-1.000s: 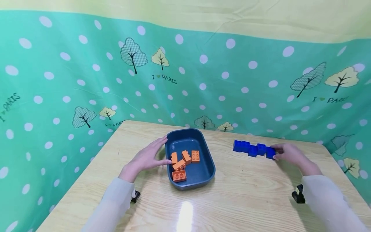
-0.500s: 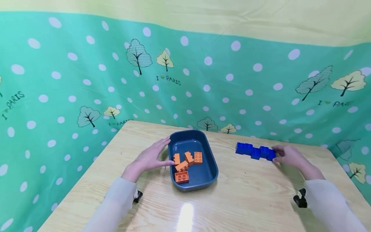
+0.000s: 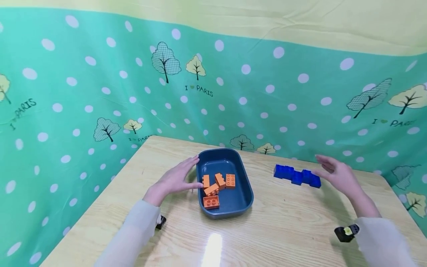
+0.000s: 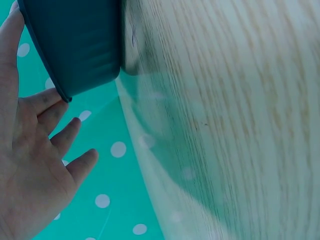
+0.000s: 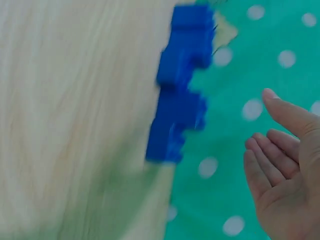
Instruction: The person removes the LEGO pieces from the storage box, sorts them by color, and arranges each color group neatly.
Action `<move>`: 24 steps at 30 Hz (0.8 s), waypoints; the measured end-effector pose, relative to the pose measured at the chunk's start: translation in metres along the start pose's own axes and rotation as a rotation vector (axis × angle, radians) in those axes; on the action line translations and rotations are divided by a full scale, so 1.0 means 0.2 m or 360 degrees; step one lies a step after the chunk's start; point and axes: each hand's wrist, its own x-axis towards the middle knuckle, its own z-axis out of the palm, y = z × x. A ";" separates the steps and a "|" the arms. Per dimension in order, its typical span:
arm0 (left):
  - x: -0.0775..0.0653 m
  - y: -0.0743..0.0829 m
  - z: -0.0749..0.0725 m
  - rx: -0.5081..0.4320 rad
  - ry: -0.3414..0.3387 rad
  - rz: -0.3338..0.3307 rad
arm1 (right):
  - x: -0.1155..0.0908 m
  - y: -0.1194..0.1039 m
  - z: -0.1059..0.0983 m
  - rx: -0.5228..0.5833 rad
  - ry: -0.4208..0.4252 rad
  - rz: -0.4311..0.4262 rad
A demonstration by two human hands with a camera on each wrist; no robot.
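My left hand [image 3: 176, 178] is at the left side of a dark blue rectangular box [image 3: 245, 181], thumb and fingers spread apart. In the left wrist view, fingertips touch the rim of the box [image 4: 75, 45], and the other fingers extend free below it. Several orange toy bricks [image 3: 211, 202] lie loose in the box. To the right, a row of joined blue toy bricks [image 3: 296, 177] stands on the table. My right hand [image 3: 341, 177] hovers just right of the row, raised, holding nothing. In the right wrist view, a gap separates the hand [image 5: 285, 165] from the blue bricks [image 5: 177, 90].
The wooden table [image 3: 277, 230] reaches back to a green dotted curtain [image 3: 227, 92] with printed trees. A black wrist camera [image 3: 346, 233] sits under the right sleeve, and another [image 3: 161, 222] by the left sleeve.
My right hand has let go of the right end of the blue brick row and lifted away from it. The left hand stays at the box. The head view has shifted slightly.
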 end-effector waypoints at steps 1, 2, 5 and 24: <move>0.00 0.00 0.00 0.0000 -0.0001 -0.0002 | 0.00 -0.04 0.01 0.0023 0.0040 -0.0019; 0.01 0.00 0.00 0.0001 -0.0001 -0.0004 | -0.01 -0.07 0.02 0.0055 0.0065 -0.0043; 0.01 0.01 0.00 -0.0004 -0.0002 -0.0014 | -0.01 -0.18 0.08 0.0152 0.0116 -0.0136; 0.01 -0.01 0.01 0.0011 0.0009 0.0001 | 0.05 -0.81 0.69 0.0804 -0.0449 -0.0496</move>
